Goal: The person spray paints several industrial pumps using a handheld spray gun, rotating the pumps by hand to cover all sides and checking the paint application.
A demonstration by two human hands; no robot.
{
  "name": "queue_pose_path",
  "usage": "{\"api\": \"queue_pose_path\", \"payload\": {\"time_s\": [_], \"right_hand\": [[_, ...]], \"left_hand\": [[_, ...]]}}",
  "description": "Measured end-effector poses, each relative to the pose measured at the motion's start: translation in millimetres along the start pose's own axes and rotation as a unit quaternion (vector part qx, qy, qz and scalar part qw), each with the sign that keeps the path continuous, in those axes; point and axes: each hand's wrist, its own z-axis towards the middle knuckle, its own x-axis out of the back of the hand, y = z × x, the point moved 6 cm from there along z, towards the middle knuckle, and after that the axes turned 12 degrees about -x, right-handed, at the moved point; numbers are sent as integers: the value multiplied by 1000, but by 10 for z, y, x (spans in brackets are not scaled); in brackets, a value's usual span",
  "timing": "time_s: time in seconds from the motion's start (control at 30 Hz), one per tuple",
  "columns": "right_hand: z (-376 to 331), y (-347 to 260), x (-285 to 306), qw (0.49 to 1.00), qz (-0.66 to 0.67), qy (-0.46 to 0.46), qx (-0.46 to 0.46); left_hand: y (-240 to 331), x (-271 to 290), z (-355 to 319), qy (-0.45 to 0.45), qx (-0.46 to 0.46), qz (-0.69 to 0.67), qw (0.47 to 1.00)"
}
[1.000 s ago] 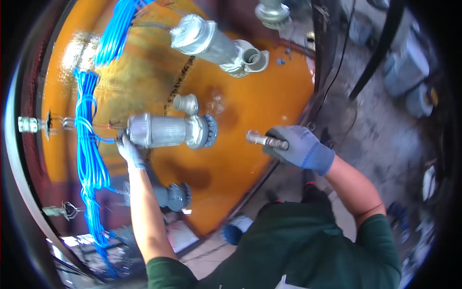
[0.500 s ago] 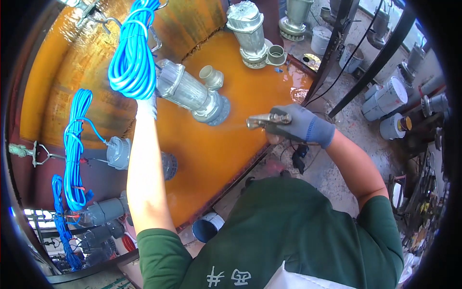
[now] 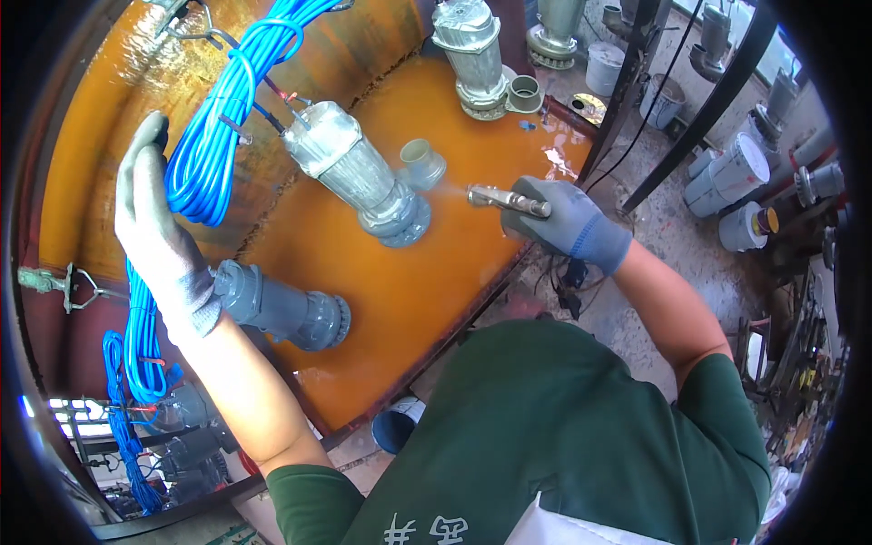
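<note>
In my gloved right hand (image 3: 568, 222) is a metal spray gun (image 3: 504, 199), its nozzle pointing left with a faint mist in front. The mist reaches toward the round outlet elbow (image 3: 423, 166) of a silver-grey submersible pump (image 3: 350, 168), which hangs at a tilt. A coil of blue cable (image 3: 218, 136) hangs at the pump's upper end. Just left of that coil is my gloved left hand (image 3: 156, 213), open, its fingers stretched upward and holding nothing. Below the silver pump hangs a darker grey pump (image 3: 282, 304), its upper end partly behind my left wrist.
An orange-stained booth wall and floor (image 3: 436, 282) lie behind the pumps. Another silver pump (image 3: 472, 59) stands at the back. More blue coils (image 3: 145, 336) hang at the left. Dark metal posts (image 3: 704, 113), white buckets (image 3: 731, 173) and a hose are on the right; a bucket (image 3: 397, 425) stands near me.
My left hand has come out from behind the cable coil and moved left and down. The silver pump and its coil have swung and turned. The spray gun has risen slightly.
</note>
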Motion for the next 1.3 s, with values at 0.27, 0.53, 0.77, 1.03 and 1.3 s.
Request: {"api": "queue_pose_path", "payload": {"time_s": [0.27, 0.53, 0.77, 1.03, 1.3], "right_hand": [[-157, -242, -62, 951, -156, 121, 239], [-177, 223, 116, 986, -86, 112, 87], [-388, 501, 105, 985, 56, 132, 100], [-493, 611, 346, 993, 31, 88, 72], [-551, 949, 366, 995, 43, 48, 81]], "left_hand": [[-44, -304, -91, -110, -116, 235, 959], [-153, -353, -170, -121, -164, 297, 933], [-205, -424, -168, -131, -183, 304, 926], [-679, -353, -213, -137, -133, 180, 965], [-1099, -193, -256, -114, -38, 183, 976]]}}
